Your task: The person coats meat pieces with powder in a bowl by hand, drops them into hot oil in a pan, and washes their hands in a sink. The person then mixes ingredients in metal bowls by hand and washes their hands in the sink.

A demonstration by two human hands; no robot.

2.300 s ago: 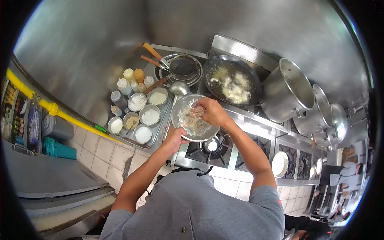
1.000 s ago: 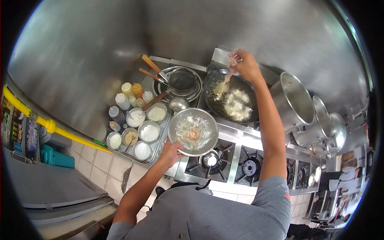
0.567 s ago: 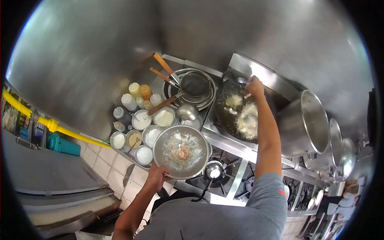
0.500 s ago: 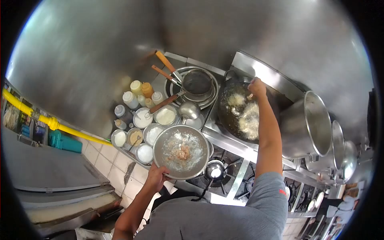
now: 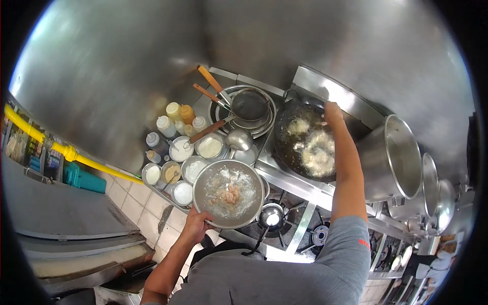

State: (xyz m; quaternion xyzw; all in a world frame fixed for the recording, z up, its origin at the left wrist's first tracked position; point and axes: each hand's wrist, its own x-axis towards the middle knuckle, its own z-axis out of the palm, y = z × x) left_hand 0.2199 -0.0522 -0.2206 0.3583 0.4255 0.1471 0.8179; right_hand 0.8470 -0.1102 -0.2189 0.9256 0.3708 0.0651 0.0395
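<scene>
My left hand (image 5: pixel 197 224) grips the rim of a metal bowl (image 5: pixel 203 175), which holds raw pieces (image 5: pixel 230 194) coated in white powder. Over the right side of a dark wok (image 5: pixel 284 150) is my right hand (image 5: pixel 333 114), its fingers drawn together, with a small pale bit at the fingertips too small to name. Pale battered pieces (image 5: pixel 318 154) bubble in the wok's oil, and a smaller yellowish clump (image 5: pixel 298 126) floats to their left.
Squeeze bottles (image 5: pixel 165 126) and small tubs of powders (image 5: pixel 209 147) stand on a tray at left. Strainers (image 5: pixel 249 104) and a ladle (image 5: pixel 239 140) lie behind the bowl. Tall pots (image 5: pixel 390 157) stand right of the wok. Burners (image 5: pixel 319 235) lie in front; a person (image 5: pixel 436 263) is at far right.
My right hand has gone from inside the bowl to above the wok, and has lately shifted slightly right there. The bowl, still in my left hand, has moved lower and left in view.
</scene>
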